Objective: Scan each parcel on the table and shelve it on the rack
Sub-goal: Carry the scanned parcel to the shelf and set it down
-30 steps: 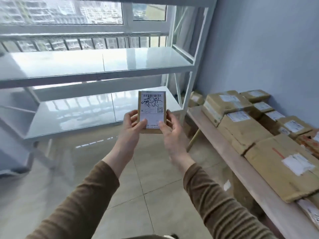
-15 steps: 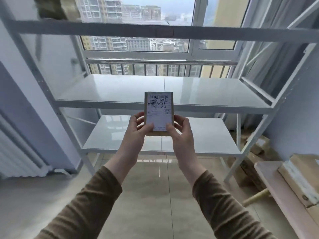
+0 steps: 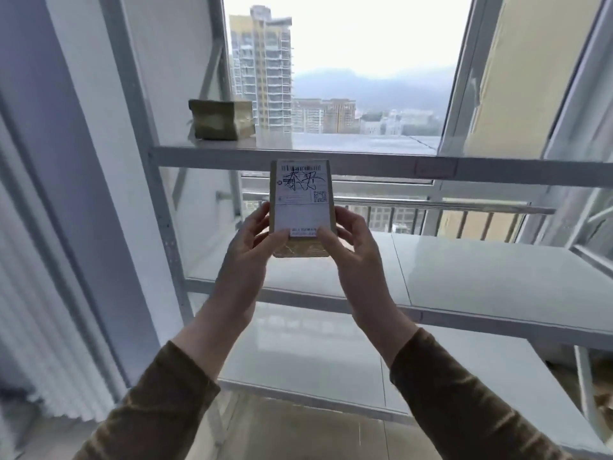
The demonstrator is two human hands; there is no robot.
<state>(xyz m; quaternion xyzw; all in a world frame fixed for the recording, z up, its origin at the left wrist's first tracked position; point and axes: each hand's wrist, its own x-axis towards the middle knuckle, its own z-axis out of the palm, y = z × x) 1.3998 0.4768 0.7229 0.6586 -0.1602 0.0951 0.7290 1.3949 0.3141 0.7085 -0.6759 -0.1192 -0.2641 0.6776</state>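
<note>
A tall white metal rack (image 3: pixel 331 159) with glossy pale shelf boards filled most of the view, standing in front of a large window (image 3: pixel 348 61) that looked out on high-rise buildings and hazy hills. Three of its shelves showed: an upper one near the top of the hands, a middle one behind the wrists, and a lower one under the forearms. To the left ran a pale blue-grey wall (image 3: pixel 43 161), with a white ribbed radiator (image 3: pixel 39 327) low against it.

On the left end of the upper shelf sat a brown cardboard parcel wrapped in clear tape (image 3: pixel 221 119), close to the rack's left upright and well apart from the hands.

Two forearms in brown knitted sleeves (image 3: pixel 149 413) reached up from the bottom edge. Between them, held upright in the air in front of the rack and just below the front rail of the upper shelf, was a small flat brown cardboard parcel (image 3: pixel 301 207). Its face carried a white shipping label (image 3: pixel 302 197) with a barcode along the top, black handwritten scrawl beneath it and a small square code at the right.

The left hand (image 3: pixel 252 240) gripped the parcel's lower left edge, thumb laid across the front near the bottom of the label. The right hand (image 3: pixel 351 240) clasped the lower right edge the same way, thumb on the front, fingers curled behind.
</note>
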